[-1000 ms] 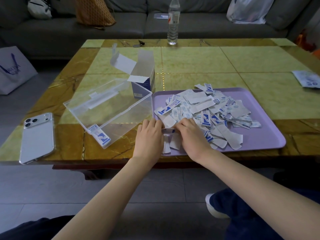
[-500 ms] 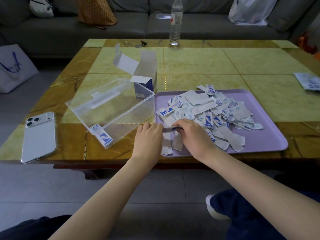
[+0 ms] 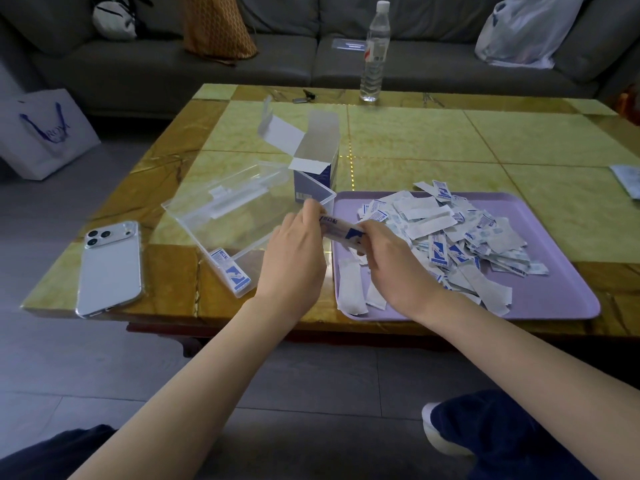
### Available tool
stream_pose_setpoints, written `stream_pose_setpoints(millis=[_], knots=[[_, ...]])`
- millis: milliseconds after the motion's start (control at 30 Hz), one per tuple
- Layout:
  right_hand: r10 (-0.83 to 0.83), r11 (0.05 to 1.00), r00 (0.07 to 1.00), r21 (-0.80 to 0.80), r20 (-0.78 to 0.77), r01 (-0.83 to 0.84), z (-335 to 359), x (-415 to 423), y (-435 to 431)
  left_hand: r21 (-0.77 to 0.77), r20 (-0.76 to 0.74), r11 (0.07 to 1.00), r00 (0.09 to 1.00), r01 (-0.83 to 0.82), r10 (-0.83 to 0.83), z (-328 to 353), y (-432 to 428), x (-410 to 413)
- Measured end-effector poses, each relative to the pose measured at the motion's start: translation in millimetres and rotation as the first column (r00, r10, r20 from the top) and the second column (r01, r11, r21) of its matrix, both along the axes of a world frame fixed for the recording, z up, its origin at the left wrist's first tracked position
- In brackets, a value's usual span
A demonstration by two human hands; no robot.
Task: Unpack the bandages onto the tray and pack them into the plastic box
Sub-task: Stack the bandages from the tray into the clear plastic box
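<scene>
A person's two bare hands meet above the near edge of a table [image 3: 415, 140], between a clear box [image 3: 242, 216] and a lilac tray [image 3: 561, 292]. The left hand [image 3: 294, 258] and right hand [image 3: 394, 268] hold one small stack of bandages [image 3: 341, 232] between them, lifted off the tray. The left fingers [image 3: 311, 211] curl closed around the stack's far-left end; the right fingers are pinched shut on its other end, thumb tucked under. How many bandages the stack holds cannot be told.

On the tray lies one loose pile [image 3: 450, 233] of wrapped bandages, white and blue, too many and too overlapped to count. Two more lie flat at the tray's near-left corner, just beside the right hand.

The box is tilted open toward the viewer, just left of the tray. One bandage packet [image 3: 231, 271] rests in its near corner.

Behind the box stands one open carton [image 3: 313, 161]. One phone [image 3: 110, 268] lies face down at the left. One bottle [image 3: 374, 53] stands at the far edge.
</scene>
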State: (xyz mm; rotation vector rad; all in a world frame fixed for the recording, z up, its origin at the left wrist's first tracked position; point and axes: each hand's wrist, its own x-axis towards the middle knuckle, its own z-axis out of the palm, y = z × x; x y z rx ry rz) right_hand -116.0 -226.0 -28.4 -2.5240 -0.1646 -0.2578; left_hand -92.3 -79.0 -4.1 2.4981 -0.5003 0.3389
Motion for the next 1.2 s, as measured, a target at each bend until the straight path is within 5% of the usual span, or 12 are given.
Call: stream_pose_setpoints(millis=[333, 667, 867, 1200], knots=[[0.024, 0.992, 0.981, 0.115, 0.193, -0.047, 35.4, 11.1, 33.4, -0.119, 0.048, 0.993, 0.999, 0.011, -0.005, 24.8, 38.9, 12.3], [0.056, 0.973, 0.991, 0.217, 0.123, -0.082, 72.2, 48.3, 85.8, -0.243, 0.12, 0.959, 0.976, -0.148, 0.181, 24.8, 97.3, 26.9], [0.027, 0.984, 0.976, 0.179, -0.214, 0.012, 72.2, 95.5, 99.7, 0.008, -0.11, 0.967, 0.961, -0.253, 0.253, -9.4, 133.8, 29.3], [0.01, 1.0, 0.784, 0.003, -0.621, -0.01, 32.8, 116.8, 151.0, 0.045, -0.292, 0.969, 0.925, -0.242, 0.244, -19.0, 137.0, 26.9]])
